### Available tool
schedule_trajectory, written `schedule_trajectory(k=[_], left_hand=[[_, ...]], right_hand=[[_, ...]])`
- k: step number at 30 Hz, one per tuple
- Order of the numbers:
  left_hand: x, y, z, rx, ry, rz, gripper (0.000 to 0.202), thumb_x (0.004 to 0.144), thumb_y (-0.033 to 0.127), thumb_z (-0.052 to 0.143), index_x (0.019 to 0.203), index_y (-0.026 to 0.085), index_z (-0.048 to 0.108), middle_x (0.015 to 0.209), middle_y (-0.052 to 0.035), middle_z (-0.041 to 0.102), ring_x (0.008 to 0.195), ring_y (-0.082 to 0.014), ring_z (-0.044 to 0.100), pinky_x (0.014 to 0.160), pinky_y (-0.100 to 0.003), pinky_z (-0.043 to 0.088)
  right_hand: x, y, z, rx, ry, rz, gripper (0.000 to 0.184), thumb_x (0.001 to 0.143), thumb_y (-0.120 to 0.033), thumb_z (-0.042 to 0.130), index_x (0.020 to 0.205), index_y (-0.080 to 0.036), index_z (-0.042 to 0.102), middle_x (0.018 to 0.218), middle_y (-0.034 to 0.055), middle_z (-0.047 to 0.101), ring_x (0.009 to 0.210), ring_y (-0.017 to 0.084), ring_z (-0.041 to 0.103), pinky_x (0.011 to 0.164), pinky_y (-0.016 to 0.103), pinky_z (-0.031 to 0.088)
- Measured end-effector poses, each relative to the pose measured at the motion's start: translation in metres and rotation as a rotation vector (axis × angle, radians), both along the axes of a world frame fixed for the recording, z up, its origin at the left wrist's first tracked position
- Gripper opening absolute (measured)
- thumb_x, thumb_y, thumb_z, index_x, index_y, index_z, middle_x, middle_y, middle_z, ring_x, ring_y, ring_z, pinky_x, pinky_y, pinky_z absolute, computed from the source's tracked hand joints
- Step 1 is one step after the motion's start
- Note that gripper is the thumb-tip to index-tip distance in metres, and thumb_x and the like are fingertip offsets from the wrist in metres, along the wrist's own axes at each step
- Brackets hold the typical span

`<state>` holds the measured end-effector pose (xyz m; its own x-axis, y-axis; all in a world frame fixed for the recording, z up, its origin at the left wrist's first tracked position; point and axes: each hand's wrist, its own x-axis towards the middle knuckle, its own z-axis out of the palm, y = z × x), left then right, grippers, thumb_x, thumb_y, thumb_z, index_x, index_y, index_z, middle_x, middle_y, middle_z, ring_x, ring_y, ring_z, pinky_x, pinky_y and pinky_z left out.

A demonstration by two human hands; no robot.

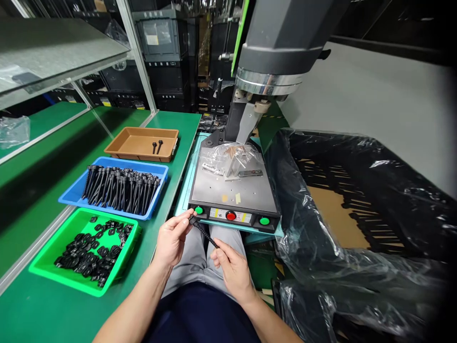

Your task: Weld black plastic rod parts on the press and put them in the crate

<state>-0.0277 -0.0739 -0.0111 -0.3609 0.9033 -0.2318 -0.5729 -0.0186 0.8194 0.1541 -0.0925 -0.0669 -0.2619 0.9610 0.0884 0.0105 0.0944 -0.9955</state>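
A black ribbed rod with a thicker head (204,232) is held slantwise over my lap. My left hand (173,239) pinches its head end, close to the left green button (199,210) of the machine. The lower end sits between the fingers of my right hand (231,266). To the left, a blue tray (67,196) holds many similar black ribbed rods (123,188). In front of it, a green tray (44,264) contains small black caps or rings (89,255). Two short black pieces (157,146) lie in a brown tray (132,136) behind.
The machine's metal plate (203,190) carries a fixture under clear plastic (233,159), with a metal press head (250,119) above. A red button (231,216) sits at its front. At right stands a bin lined with black plastic (296,209). A shelf (67,43) overhangs the green table (21,314).
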Motion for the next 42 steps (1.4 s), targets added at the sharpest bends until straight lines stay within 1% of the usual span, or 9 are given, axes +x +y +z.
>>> schedule_trajectory(k=[6, 10, 16, 21, 23, 27, 32, 36, 42], left_hand=[[-0.001, 0.004, -0.006, -0.02, -0.032, -0.032, 0.027, 0.067, 0.029, 0.082, 0.09, 0.016, 0.076, 0.111, -0.014, 0.071, 0.112, -0.0279, 0.062, 0.094, -0.036, 0.05], [-0.003, 0.007, -0.01, -0.033, -0.057, -0.053, 0.031, 0.067, 0.029, 0.082, 0.094, 0.015, 0.076, 0.11, -0.0143, 0.071, 0.112, -0.0273, 0.062, 0.097, -0.036, 0.049], [-0.008, 0.01, -0.004, -0.084, -0.102, -0.194, 0.029, 0.068, 0.028, 0.082, 0.092, 0.013, 0.076, 0.115, -0.0155, 0.069, 0.107, -0.0272, 0.064, 0.094, -0.037, 0.051], [-0.007, 0.013, -0.007, -0.078, -0.16, -0.19, 0.029, 0.065, 0.025, 0.083, 0.09, 0.013, 0.076, 0.108, -0.0135, 0.072, 0.102, -0.0261, 0.067, 0.093, -0.037, 0.053], [-0.006, 0.014, -0.01, -0.078, -0.179, -0.182, 0.028, 0.064, 0.024, 0.084, 0.089, 0.013, 0.076, 0.106, -0.0126, 0.072, 0.101, -0.0254, 0.067, 0.093, -0.035, 0.053], [-0.007, 0.015, -0.014, -0.061, -0.19, -0.172, 0.025, 0.064, 0.024, 0.083, 0.086, 0.014, 0.076, 0.103, -0.0116, 0.073, 0.098, -0.0241, 0.068, 0.092, -0.034, 0.054], [-0.01, 0.014, -0.012, -0.056, -0.167, -0.193, 0.024, 0.067, 0.023, 0.082, 0.088, 0.013, 0.076, 0.105, -0.0121, 0.073, 0.096, -0.0224, 0.068, 0.09, -0.033, 0.054], [-0.013, 0.014, -0.012, -0.061, -0.119, -0.2, 0.022, 0.067, 0.022, 0.082, 0.086, 0.013, 0.076, 0.104, -0.0125, 0.073, 0.095, -0.0215, 0.068, 0.089, -0.032, 0.053], [-0.008, 0.013, -0.016, -0.123, -0.097, -0.22, 0.023, 0.067, 0.023, 0.082, 0.086, 0.013, 0.076, 0.108, -0.0127, 0.071, 0.092, -0.0202, 0.067, 0.084, -0.031, 0.053]], right_hand=[[-0.007, -0.002, 0.001, -0.393, 0.246, 0.1, 0.045, 0.088, -0.046, 0.06, 0.121, -0.015, 0.064, 0.067, 0.002, 0.063, 0.05, 0.011, 0.052, 0.045, 0.023, 0.045], [-0.009, -0.001, 0.001, -0.515, 0.376, 0.105, 0.048, 0.084, -0.048, 0.064, 0.119, -0.015, 0.064, 0.064, 0.0003, 0.059, 0.046, 0.009, 0.048, 0.041, 0.021, 0.039], [-0.003, -0.001, 0.0, -0.399, 0.251, 0.064, 0.047, 0.088, -0.048, 0.059, 0.119, -0.015, 0.065, 0.066, 0.001, 0.06, 0.049, 0.009, 0.049, 0.045, 0.023, 0.042], [0.0, -0.002, -0.005, -0.236, 0.064, -0.001, 0.046, 0.088, -0.05, 0.057, 0.119, -0.017, 0.067, 0.07, 0.003, 0.064, 0.055, 0.012, 0.053, 0.051, 0.026, 0.048], [-0.001, -0.002, -0.006, -0.267, 0.08, 0.018, 0.046, 0.088, -0.05, 0.058, 0.119, -0.017, 0.066, 0.069, 0.0023, 0.063, 0.052, 0.011, 0.052, 0.048, 0.025, 0.047], [-0.006, -0.002, -0.006, -0.453, 0.243, 0.1, 0.05, 0.086, -0.051, 0.06, 0.12, -0.015, 0.064, 0.062, -0.0002, 0.058, 0.045, 0.009, 0.046, 0.04, 0.022, 0.039], [-0.01, -0.003, -0.003, -0.475, 0.32, 0.08, 0.047, 0.085, -0.05, 0.063, 0.116, -0.014, 0.064, 0.062, -0.0007, 0.057, 0.045, 0.009, 0.046, 0.04, 0.02, 0.038], [-0.01, -0.004, -0.003, -0.579, 0.405, 0.089, 0.046, 0.084, -0.05, 0.064, 0.114, -0.015, 0.064, 0.061, -0.0025, 0.054, 0.042, 0.007, 0.042, 0.038, 0.019, 0.034], [-0.005, -0.006, -0.011, -0.351, 0.146, 0.008, 0.049, 0.085, -0.051, 0.062, 0.118, -0.015, 0.065, 0.067, 0.0017, 0.062, 0.051, 0.01, 0.052, 0.047, 0.023, 0.045]])
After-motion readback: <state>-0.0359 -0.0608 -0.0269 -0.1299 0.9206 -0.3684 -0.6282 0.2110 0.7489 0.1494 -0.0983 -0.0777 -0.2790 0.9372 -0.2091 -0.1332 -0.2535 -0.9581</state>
